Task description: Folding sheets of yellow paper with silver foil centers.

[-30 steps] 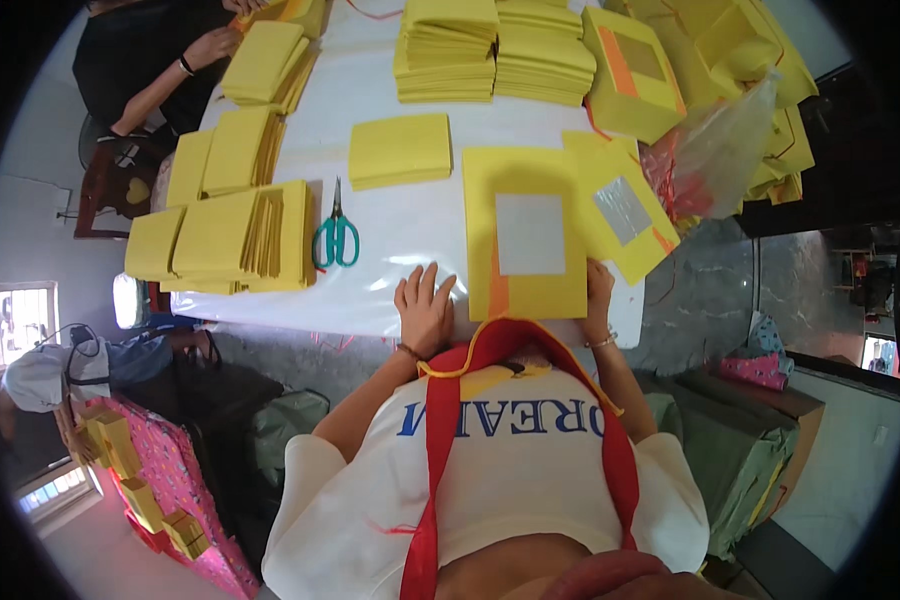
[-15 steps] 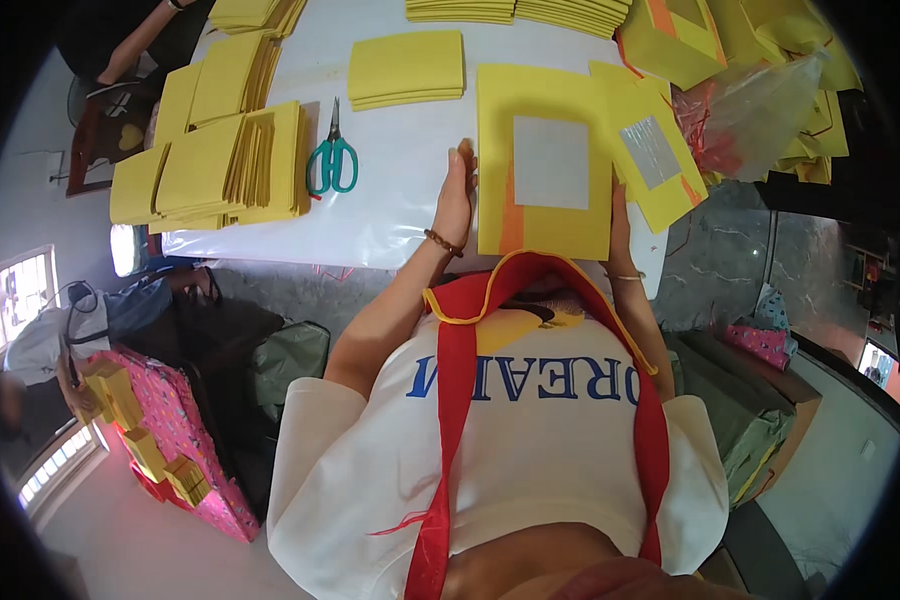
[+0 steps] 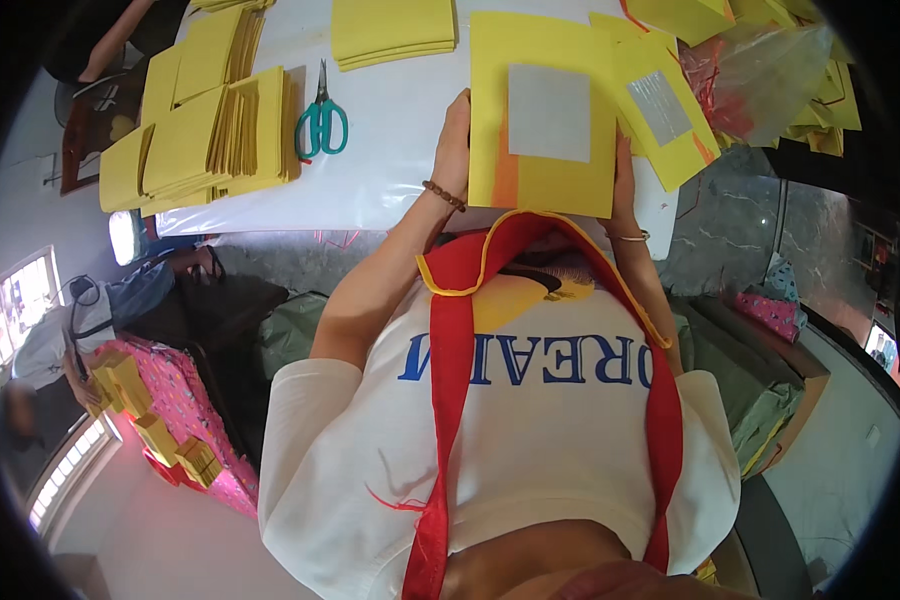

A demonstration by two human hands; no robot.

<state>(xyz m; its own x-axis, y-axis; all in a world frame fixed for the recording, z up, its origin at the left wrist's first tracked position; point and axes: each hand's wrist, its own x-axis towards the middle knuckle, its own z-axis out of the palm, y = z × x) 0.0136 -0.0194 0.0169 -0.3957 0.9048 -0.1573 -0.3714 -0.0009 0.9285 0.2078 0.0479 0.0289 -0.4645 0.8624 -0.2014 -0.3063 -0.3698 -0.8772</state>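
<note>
A large yellow paper packet (image 3: 545,185) with a grey rectangular panel and an orange strip stands between my hands at the table's near edge. My left hand (image 3: 454,148) presses along its left side, the fingertips partly hidden behind it. On the other side, my right hand (image 3: 623,185) grips the right edge, its fingers mostly covered by the packet. A smaller yellow packet (image 3: 660,110) with a shiny silver window lies tilted just right of it. Left of my left hand, scissors (image 3: 321,125) with teal handles lie on the white table (image 3: 390,150).
Stacks of folded yellow paper (image 3: 195,140) fill the table's left side, with another stack (image 3: 393,30) at the back. A clear plastic bag (image 3: 760,80) sits at the right among yellow packets. Another person's arm (image 3: 115,40) shows at the far left. Green-covered boxes (image 3: 740,380) stand right of me.
My left hand has closed in from beside the packet to touch its left edge. The view has tipped, so the table sits higher in the picture.
</note>
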